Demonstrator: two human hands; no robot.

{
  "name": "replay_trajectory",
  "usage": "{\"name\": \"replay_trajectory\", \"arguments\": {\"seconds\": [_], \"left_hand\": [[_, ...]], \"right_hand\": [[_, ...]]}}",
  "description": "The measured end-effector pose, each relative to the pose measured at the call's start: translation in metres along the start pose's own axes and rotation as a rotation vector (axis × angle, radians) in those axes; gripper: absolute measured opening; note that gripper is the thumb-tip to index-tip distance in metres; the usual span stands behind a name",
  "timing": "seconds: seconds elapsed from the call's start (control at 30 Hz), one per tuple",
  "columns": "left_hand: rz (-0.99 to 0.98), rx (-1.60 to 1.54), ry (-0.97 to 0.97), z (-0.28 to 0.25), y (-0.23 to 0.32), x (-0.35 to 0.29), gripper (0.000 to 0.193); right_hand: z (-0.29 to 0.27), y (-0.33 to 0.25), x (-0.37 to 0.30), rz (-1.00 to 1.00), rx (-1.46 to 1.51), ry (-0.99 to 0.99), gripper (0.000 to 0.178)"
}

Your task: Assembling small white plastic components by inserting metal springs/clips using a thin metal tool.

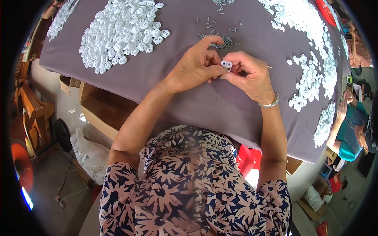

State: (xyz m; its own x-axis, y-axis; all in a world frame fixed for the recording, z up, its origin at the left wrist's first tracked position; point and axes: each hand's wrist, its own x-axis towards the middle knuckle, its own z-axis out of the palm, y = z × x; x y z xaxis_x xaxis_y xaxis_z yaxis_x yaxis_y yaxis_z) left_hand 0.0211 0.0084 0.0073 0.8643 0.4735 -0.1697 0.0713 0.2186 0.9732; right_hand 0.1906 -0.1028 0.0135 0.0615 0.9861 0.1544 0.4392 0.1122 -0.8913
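Observation:
Over the cloth-covered table, both my hands meet at a small white plastic two-hole piece (226,63), shaped like a cord lock. My right hand (254,74), with a bracelet at the wrist, pinches it between thumb and forefinger. From the other side the thumb and fingers of my left hand (193,65) close against it, its forefinger curled above. Whether a smaller part sits between the fingertips is hidden. Just beyond the left hand lies a heap of small metal pieces (223,44), perhaps springs, with several scattered around it.
A large pile of white two-hole pieces (122,31) lies at the left. Many smaller white pieces (307,82) spread along the right. A thin stick (269,67) lies by my right hand. Open cardboard box (98,114) under the table's edge; another person (350,129) sits at the right.

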Motion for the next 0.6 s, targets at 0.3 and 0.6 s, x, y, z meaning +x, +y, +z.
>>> {"name": "replay_trajectory", "arguments": {"seconds": [0.3, 0.6], "left_hand": [[-0.034, -0.109, -0.029, -0.0047, 0.0064, 0.0, 0.056], [0.002, -0.098, -0.066, -0.0082, 0.0019, 0.0005, 0.055]], "right_hand": [[0.0056, -0.0009, 0.0017, -0.126, 0.006, 0.066, 0.032], [0.0098, 0.0023, 0.0009, -0.107, 0.061, 0.091, 0.029]]}}
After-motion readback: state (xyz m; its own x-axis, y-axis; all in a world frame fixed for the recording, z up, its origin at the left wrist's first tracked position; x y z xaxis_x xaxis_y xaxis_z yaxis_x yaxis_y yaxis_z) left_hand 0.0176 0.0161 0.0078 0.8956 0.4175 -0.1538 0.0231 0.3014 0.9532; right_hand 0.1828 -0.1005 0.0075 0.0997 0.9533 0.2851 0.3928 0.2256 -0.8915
